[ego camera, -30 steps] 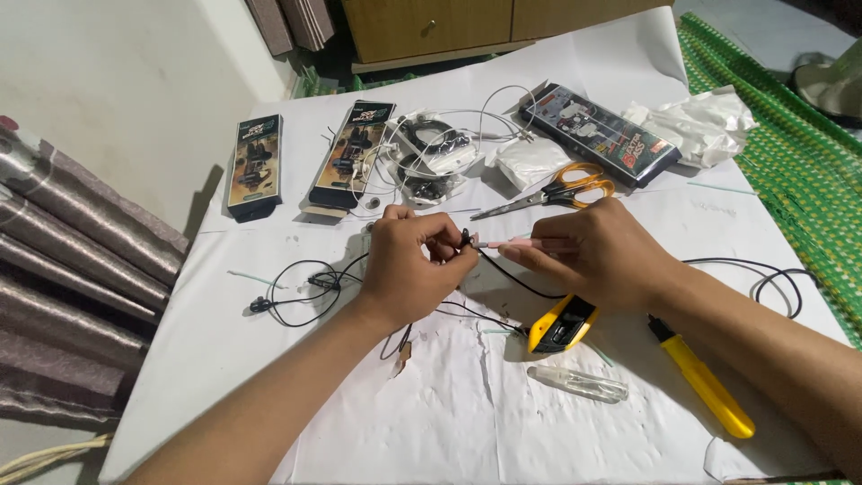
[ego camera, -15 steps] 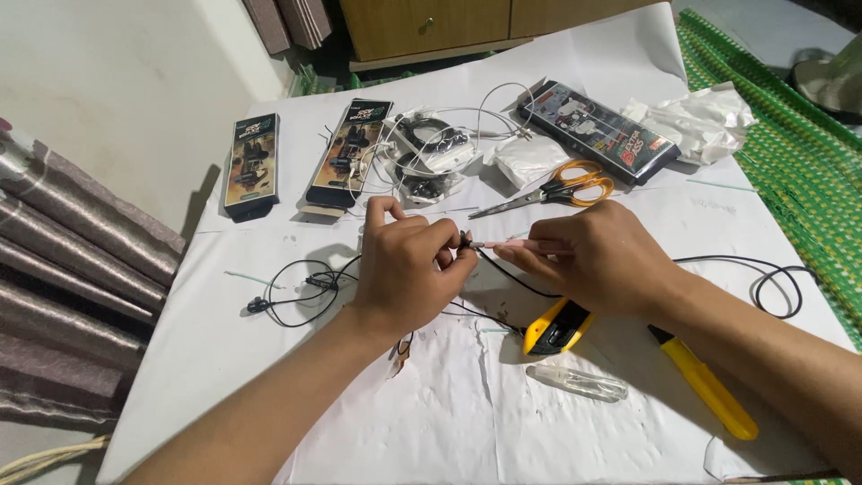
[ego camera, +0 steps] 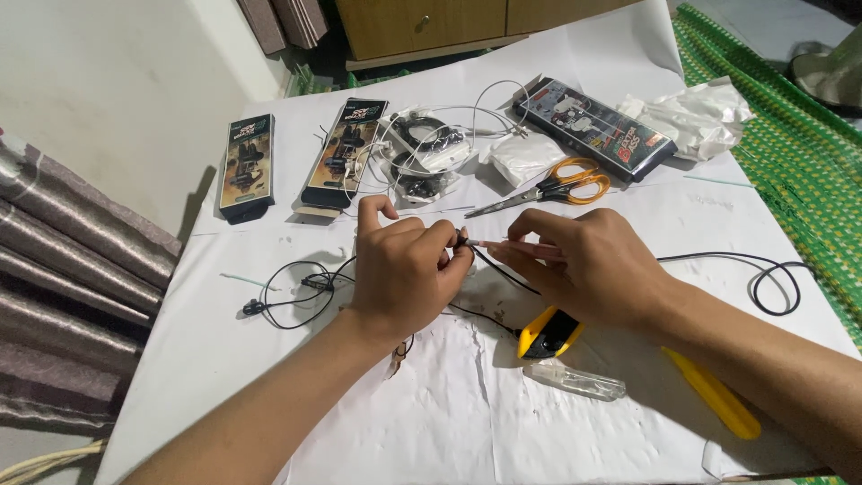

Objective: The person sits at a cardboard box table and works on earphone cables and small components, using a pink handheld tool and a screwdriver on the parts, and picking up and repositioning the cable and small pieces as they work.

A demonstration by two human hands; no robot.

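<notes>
Nearest the camera, a clear plastic tube [ego camera: 575, 381] and a yellow-handled tool [ego camera: 712, 393] are seen lying on the white paper sheet [ego camera: 467, 422], with a yellow-and-black tool [ego camera: 548, 333] just beyond them. Above these, a thin black cable [ego camera: 503, 269] is held over the middle of the sheet; it is dark and slender, and a loop of it trails to the right edge. Its end is pinched by the left hand [ego camera: 404, 274], whose fingers are curled shut around it. A thin pale piece is gripped between the closed fingertips of the right hand [ego camera: 593, 265] and touched to the cable's end. Farther off, orange-handled scissors [ego camera: 552, 187] and three dark boxes [ego camera: 247, 166] are laid out.
</notes>
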